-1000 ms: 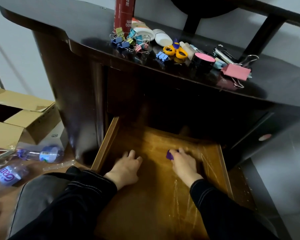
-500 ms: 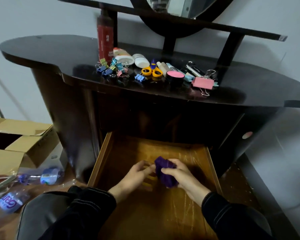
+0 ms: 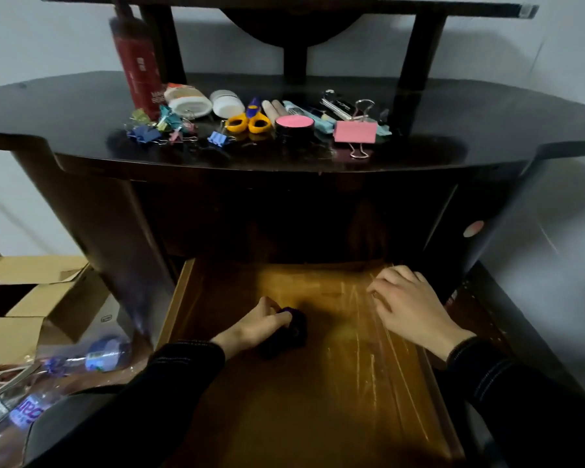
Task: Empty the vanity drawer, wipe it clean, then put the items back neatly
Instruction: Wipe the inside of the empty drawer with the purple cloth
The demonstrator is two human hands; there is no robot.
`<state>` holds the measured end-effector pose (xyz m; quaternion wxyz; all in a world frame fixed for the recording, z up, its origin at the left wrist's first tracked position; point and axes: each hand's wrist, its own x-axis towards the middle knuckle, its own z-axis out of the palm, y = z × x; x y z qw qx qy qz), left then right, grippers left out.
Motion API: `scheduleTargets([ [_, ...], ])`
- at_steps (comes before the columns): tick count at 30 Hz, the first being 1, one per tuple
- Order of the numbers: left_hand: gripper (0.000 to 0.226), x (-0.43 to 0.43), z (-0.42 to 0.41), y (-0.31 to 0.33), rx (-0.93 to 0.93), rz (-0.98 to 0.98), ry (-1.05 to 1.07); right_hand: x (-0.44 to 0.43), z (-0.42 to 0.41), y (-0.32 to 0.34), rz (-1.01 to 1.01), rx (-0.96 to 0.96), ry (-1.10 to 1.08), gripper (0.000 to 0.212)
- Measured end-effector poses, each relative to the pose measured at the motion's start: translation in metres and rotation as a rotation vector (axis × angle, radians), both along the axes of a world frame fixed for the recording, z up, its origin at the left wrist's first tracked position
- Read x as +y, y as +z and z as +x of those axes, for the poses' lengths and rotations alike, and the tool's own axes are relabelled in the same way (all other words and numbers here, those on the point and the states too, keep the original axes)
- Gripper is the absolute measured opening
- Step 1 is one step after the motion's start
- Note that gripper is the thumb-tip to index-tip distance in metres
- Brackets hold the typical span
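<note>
Down on the floor to the left sit an open cardboard box (image 3: 31,298) and a plastic bottle (image 3: 95,358) lying on its side. Next to them the drawer (image 3: 176,305) is pulled out, with nothing in it but the two hands. The left hand (image 3: 255,324) has its fingers curled round a bunched purple cloth (image 3: 293,324), which is pressed to the drawer floor left of centre. The right hand (image 3: 409,302) lies palm down, holding nothing, near the back right corner, apparently bracing. Up on the vanity top (image 3: 65,109) the emptied things wait in a row: binder clips (image 3: 146,133), yellow scissors (image 3: 249,123) and a pink-lidded pot (image 3: 294,125). To my eye this is the wiping step. The streaky right half looks unfinished, so the next move calls for sweeping the cloth rightward and into the corners before anything goes back in.
</note>
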<state>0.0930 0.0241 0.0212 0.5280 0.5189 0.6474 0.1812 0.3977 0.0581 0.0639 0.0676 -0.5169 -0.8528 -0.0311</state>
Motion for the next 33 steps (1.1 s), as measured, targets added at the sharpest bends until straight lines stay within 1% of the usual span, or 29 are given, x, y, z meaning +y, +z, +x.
scheduleTargets([
  [2,0.056,0.007,-0.008,-0.009,0.163,0.110,-0.101,0.002,-0.007,-0.005,0.001,0.026,0.006,0.025],
  [4,0.051,0.008,-0.010,-0.018,0.429,0.355,-0.154,0.000,-0.015,-0.008,0.056,0.066,0.013,0.020],
  [6,0.054,0.005,-0.005,-0.026,0.667,0.553,-0.208,-0.001,-0.019,-0.011,0.067,0.096,-0.028,0.018],
  [8,0.059,-0.003,0.004,-0.036,0.796,0.644,-0.319,-0.003,-0.020,-0.016,0.053,0.101,-0.057,0.017],
  [10,0.058,-0.012,0.009,-0.048,0.857,0.679,-0.377,-0.005,-0.020,-0.016,0.045,0.108,-0.073,0.017],
  [13,0.052,-0.017,0.015,-0.054,0.843,0.721,-0.378,-0.006,-0.020,-0.015,0.025,0.141,-0.096,0.016],
  [15,0.051,-0.019,0.019,-0.057,0.834,0.762,-0.433,-0.006,-0.021,-0.014,0.023,0.158,-0.107,0.015],
  [18,0.050,-0.017,0.016,-0.057,0.748,0.834,-0.500,-0.008,-0.020,-0.015,0.024,0.198,-0.119,0.012],
  [20,0.049,-0.004,0.009,-0.053,0.736,0.873,-0.505,-0.007,-0.020,-0.016,0.038,0.190,-0.112,0.009],
  [22,0.049,0.009,0.004,-0.048,0.771,0.884,-0.438,-0.007,-0.021,-0.015,0.052,0.168,-0.105,0.008],
  [24,0.048,0.016,0.006,-0.046,0.758,0.817,-0.334,-0.007,-0.021,-0.015,0.062,0.150,-0.104,0.008],
  [26,0.049,0.016,0.013,-0.050,0.749,0.786,-0.302,-0.008,-0.022,-0.014,0.055,0.137,-0.107,0.009],
  [28,0.053,0.010,0.018,-0.051,0.775,0.802,-0.379,-0.008,-0.023,-0.013,0.050,0.131,-0.111,0.012],
  [31,0.068,-0.007,0.022,-0.050,0.738,0.795,-0.489,-0.009,-0.023,-0.010,0.036,0.149,-0.121,0.013],
  [32,0.068,-0.014,0.023,-0.050,0.709,0.805,-0.508,-0.009,-0.023,-0.010,0.036,0.160,-0.123,0.013],
  [33,0.063,-0.021,0.024,-0.050,0.672,0.828,-0.521,-0.009,-0.023,-0.010,0.039,0.170,-0.124,0.012],
])
